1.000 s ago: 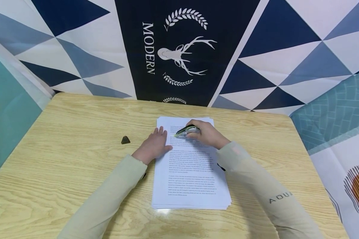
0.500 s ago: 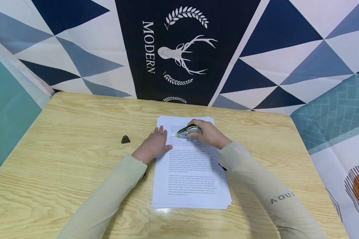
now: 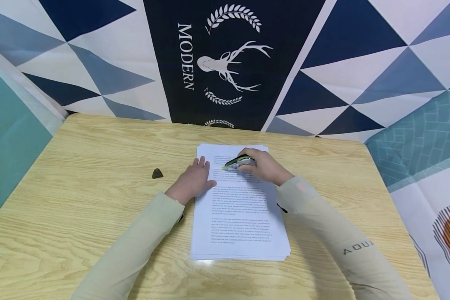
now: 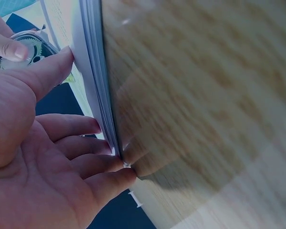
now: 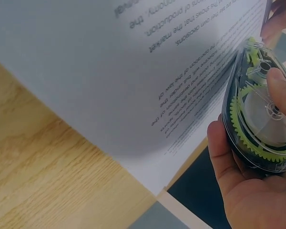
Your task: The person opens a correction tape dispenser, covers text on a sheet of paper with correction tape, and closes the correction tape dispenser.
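A stack of printed paper (image 3: 240, 246) lies on the wooden table, its layered edge showing in the left wrist view. My right hand (image 3: 264, 166) grips a correction tape dispenser (image 5: 264, 112), clear-cased with green gears, between thumb and fingers. Its tip points left and meets the upper lines of text on the top sheet. My left hand (image 3: 192, 181) rests on the left edge of the stack, fingers extended and thumb on the paper. In the left wrist view the fingertips (image 4: 115, 179) lie along the stack's edge.
A small dark triangular piece (image 3: 157, 173) sits on the table (image 3: 97, 187) left of the stack. Dark items (image 3: 282, 208) partly show beside each sleeve. A patterned cloth with a deer print (image 3: 225, 66) hangs behind the table's far edge.
My right hand has slid a little to the right with the correction tape dispenser, along the text. The left hand stays in place on the paper. The head view has tilted slightly.
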The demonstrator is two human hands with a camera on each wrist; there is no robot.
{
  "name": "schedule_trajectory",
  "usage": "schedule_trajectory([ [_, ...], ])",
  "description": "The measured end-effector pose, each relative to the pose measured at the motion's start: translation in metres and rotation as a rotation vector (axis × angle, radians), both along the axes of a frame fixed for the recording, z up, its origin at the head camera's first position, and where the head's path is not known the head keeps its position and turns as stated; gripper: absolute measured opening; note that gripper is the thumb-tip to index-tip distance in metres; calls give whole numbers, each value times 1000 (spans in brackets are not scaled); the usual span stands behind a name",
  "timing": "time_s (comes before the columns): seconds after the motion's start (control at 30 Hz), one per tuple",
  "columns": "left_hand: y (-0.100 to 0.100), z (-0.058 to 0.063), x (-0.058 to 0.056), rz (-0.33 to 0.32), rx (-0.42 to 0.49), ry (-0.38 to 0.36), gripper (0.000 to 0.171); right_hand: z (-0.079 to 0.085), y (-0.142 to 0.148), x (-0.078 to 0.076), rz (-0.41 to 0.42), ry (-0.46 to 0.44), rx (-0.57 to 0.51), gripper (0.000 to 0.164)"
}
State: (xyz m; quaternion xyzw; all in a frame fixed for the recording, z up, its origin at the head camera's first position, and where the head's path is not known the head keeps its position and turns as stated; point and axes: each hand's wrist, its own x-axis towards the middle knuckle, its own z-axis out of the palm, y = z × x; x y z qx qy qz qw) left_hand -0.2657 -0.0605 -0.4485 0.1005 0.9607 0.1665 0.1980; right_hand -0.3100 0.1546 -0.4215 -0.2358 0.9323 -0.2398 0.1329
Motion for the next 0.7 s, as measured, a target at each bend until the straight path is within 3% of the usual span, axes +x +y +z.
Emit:
schedule_trajectory([
  [0.27, -1, 2, 1, -2, 8, -1, 71, 0, 2, 0, 14, 23, -30, 29],
  [0.7, 1, 2, 2, -1, 15, 12, 70, -8, 7, 5, -70, -25, -78, 29],
])
